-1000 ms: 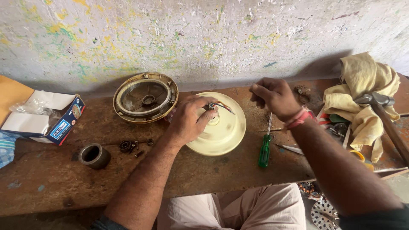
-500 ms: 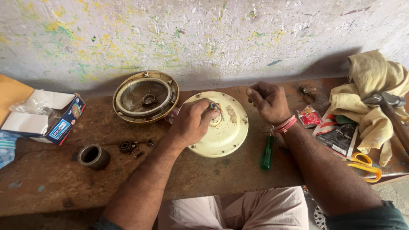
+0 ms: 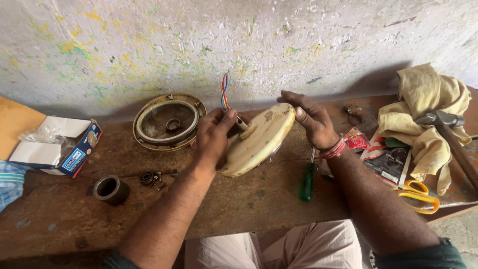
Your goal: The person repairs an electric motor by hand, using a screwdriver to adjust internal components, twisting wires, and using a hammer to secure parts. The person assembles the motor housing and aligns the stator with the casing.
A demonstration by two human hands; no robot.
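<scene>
Two hands on one part here. Far left on the worn brown wooden workbench point(image 3: 259, 199): opened white-and-blue cardboard box point(image 3: 59, 149), then a short dark metal ring sleeve point(image 3: 110, 189), small dark bearing and loose screws point(image 3: 152, 178). Behind them a round dirty cream metal housing shell point(image 3: 168, 121) lies open side up against the paint-flecked wall.

Left hand point(image 3: 213, 137) is closed round the stub shaft of the cream round metal motor cover point(image 3: 259, 142), thumb near the shaft base; striped coloured wires point(image 3: 225, 92) stick up from the shaft. Cover is lifted off the bench, tilted on edge, between both hands. Right hand point(image 3: 311, 119) pinches its upper right rim, fingers curled over.

Looks stiff and fairly heavy, grimy so maybe slippery; rim plus shaft seem the sound grips, wires should not take load.

Right: green-handled screwdriver point(image 3: 307, 180) flat on bench, red packet, yellow-handled scissors point(image 3: 417, 194), hammer point(image 3: 448, 129) on crumpled yellow cloth point(image 3: 428, 119).

Cover's far face hidden; hammer handle cut off by frame edge
</scene>
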